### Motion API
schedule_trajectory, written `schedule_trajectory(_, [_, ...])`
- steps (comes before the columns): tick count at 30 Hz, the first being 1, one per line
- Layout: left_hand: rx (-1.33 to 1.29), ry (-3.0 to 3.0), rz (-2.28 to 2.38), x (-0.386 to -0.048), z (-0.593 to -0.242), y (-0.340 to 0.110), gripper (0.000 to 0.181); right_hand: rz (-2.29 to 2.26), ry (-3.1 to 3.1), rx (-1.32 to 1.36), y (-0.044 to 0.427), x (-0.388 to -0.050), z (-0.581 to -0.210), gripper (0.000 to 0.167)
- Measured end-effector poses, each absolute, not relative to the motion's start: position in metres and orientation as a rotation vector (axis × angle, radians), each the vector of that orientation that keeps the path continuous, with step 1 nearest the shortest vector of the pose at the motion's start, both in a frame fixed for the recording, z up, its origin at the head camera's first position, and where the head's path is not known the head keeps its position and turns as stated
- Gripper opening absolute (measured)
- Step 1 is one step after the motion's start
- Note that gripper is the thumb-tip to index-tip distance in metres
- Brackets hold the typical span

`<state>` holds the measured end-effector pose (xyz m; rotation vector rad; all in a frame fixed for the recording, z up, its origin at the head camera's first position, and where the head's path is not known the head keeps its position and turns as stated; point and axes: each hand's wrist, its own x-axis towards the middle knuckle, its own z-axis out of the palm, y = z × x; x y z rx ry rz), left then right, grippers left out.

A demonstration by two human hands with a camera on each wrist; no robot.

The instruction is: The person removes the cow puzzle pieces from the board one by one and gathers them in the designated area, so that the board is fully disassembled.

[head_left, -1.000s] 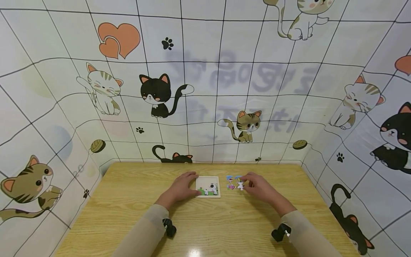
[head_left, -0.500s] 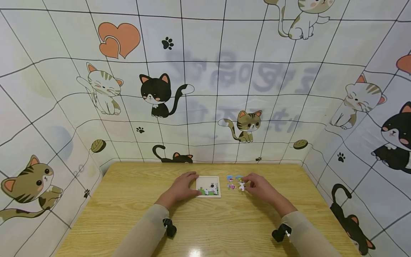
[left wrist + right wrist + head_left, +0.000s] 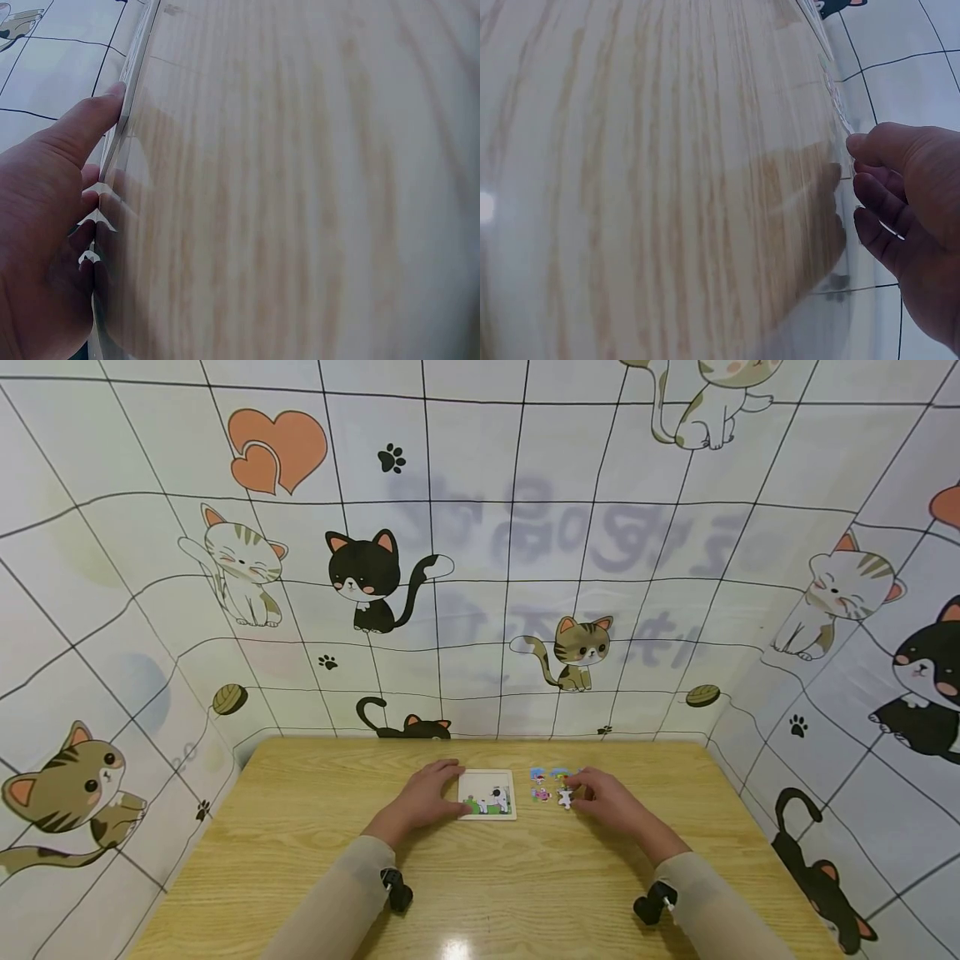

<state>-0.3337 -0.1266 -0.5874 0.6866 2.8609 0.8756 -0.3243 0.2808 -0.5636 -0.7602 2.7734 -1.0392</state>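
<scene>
A square puzzle board (image 3: pixel 483 781) lies on the table, with a strip of green ground and black-and-white animals along its near part and a bare pale far part. My left hand (image 3: pixel 426 797) holds the board's left side, thumb at the near corner and index finger at the far one. Seen from the left wrist, the thumb (image 3: pixel 97 112) presses on its edge. To the right, my right hand (image 3: pixel 603 797) pinches a mostly white jigsaw piece (image 3: pixel 565 797) at the table surface. Beside it lie a pink piece (image 3: pixel 540 794), a blue one (image 3: pixel 537 774) and a blue-and-yellow one (image 3: pixel 558 773).
The wooden table (image 3: pixel 457 885) ends against a cloth wall (image 3: pixel 480 568) with cat drawings, which also encloses both sides. Black camera mounts sit on the left wrist (image 3: pixel 397 892) and right wrist (image 3: pixel 656 902).
The white jigsaw piece has turned slightly and shifted a little nearer under my right fingers, away from the pieces behind it. My left hand and the puzzle board have stayed in place.
</scene>
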Motion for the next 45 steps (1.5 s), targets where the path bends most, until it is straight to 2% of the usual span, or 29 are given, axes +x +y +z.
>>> schedule_trajectory(16, [0.676,2.855,0.913,-0.345,-0.605,-0.131,0.089,-1.010,2.760,-0.688,0.275,-0.331,-0.565,0.035])
schedule_trajectory(29, [0.666,2.867,0.841,-0.334,-0.586,-0.127,0.086,-0.984,2.752,-0.684,0.276,-0.333,-0.565,0.034])
schedule_trajectory(45, [0.677,2.856,0.886,-0.333,-0.588,-0.127,0.087,-0.980,2.759,-0.674,0.276,-0.333,-0.566,0.033])
